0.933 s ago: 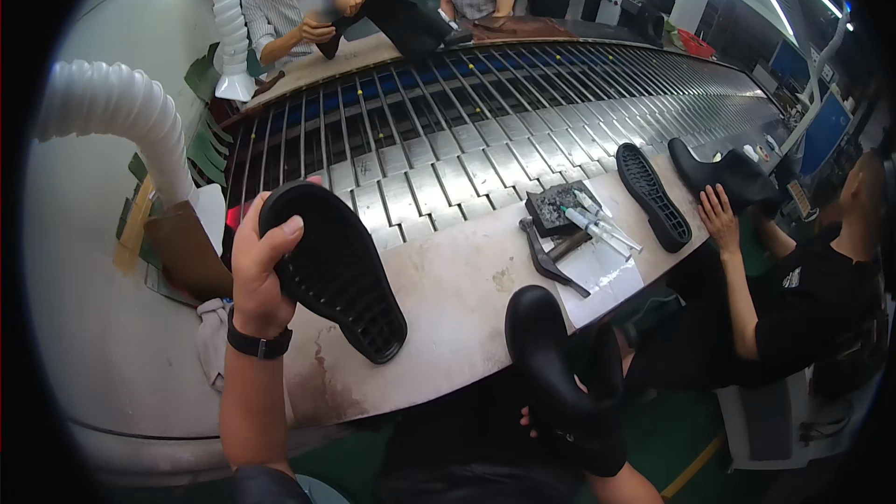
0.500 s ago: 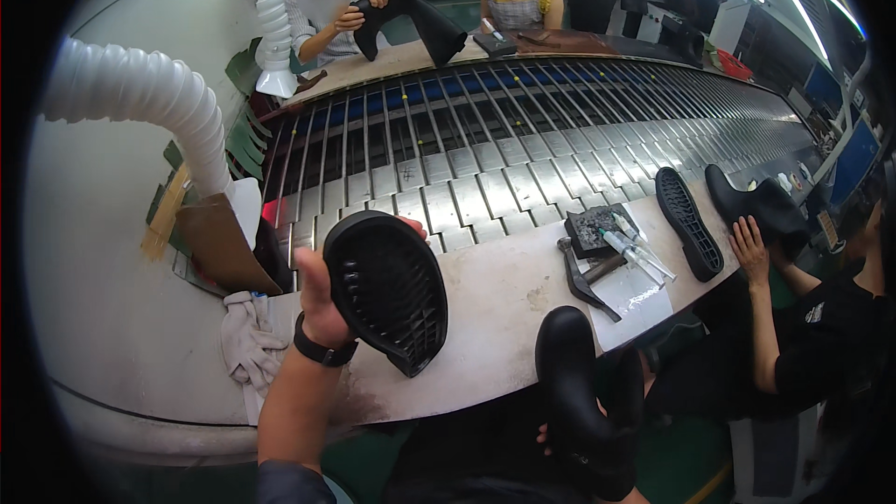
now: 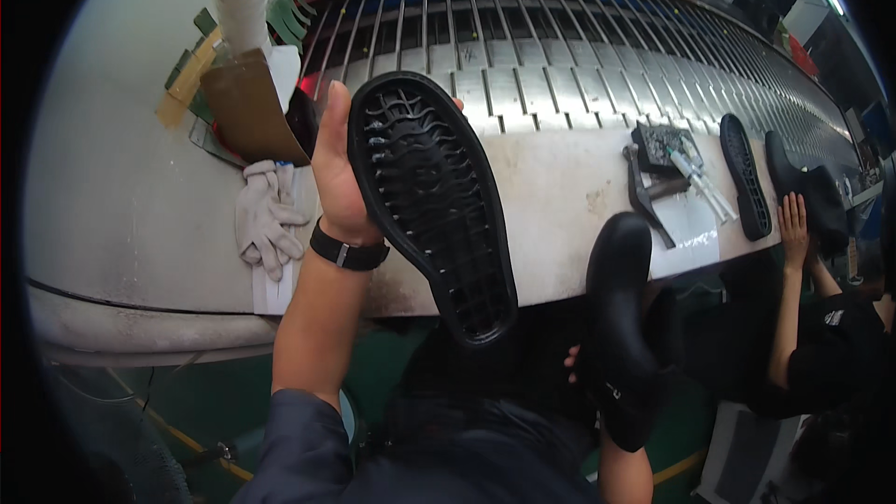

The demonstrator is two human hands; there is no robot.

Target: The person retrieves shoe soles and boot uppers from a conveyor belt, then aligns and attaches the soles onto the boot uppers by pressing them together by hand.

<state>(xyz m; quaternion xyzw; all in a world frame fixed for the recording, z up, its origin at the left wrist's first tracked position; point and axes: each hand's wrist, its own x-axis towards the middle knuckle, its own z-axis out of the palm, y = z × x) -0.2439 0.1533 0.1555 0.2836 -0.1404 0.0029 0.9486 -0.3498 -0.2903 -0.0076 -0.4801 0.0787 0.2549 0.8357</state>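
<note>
A black shoe sole (image 3: 431, 196) is gripped in my left hand (image 3: 343, 173), raised over the front edge of the bench. Its ribbed, gridded inner side faces me, with the wide toe end up and the heel end down. My thumb presses along its left rim; the other fingers are mostly behind it. Lower right, my right hand (image 3: 572, 363) is closed around a black boot (image 3: 620, 266), whose rounded toe points up. Most of that hand is hidden by the boot; only a few fingertips show.
On the pale bench (image 3: 551, 196) lie a hammer (image 3: 644, 194), a dark block (image 3: 665, 145), syringes (image 3: 702, 185) and another sole (image 3: 744, 177). A co-worker's hand (image 3: 793, 229) touches another boot (image 3: 814, 196). White gloves (image 3: 268, 219) lie left; a slatted metal conveyor (image 3: 541, 84) runs behind.
The view has tipped downward. My left hand has turned the sole so that its whole inner side faces me more squarely. The boot stays in my right hand.
</note>
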